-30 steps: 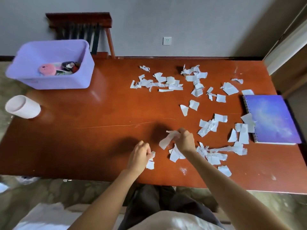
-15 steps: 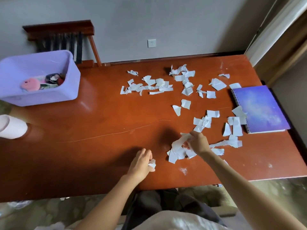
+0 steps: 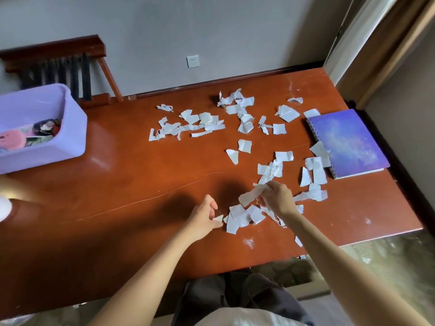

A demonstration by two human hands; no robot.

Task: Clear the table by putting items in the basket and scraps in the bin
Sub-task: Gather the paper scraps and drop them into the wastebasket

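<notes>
A glossy reddish-brown wooden table (image 3: pixel 117 184), marked by one long thin scratch, is standing against a matte grey wall that is carrying a white socket plate (image 3: pixel 193 61). Torn white paper scraps (image 3: pixel 195 124), ragged-edged and creased, are lying scattered across the right half of the tabletop, with a loose pile (image 3: pixel 242 216) sitting near the front edge. The left hand (image 3: pixel 203 218) is curling its fingers and pinching a small triangular scrap (image 3: pixel 218 218) just left of that pile. The right hand (image 3: pixel 277 196) is gripping a long crumpled strip (image 3: pixel 250 196) in closed fingers above the pile. A smooth lilac plastic basket (image 3: pixel 70 128) with rounded corners is sitting at the far left, well apart from the scraps, and is holding a pink round soft item (image 3: pixel 11 138) among other small things. A spiral-bound notebook (image 3: pixel 348 142) with a purple-blue cloudy cover is lying flat at the right edge, a few scraps overlapping its wire spine. A dark wooden slatted chair (image 3: pixel 58 64) is standing behind the basket.
</notes>
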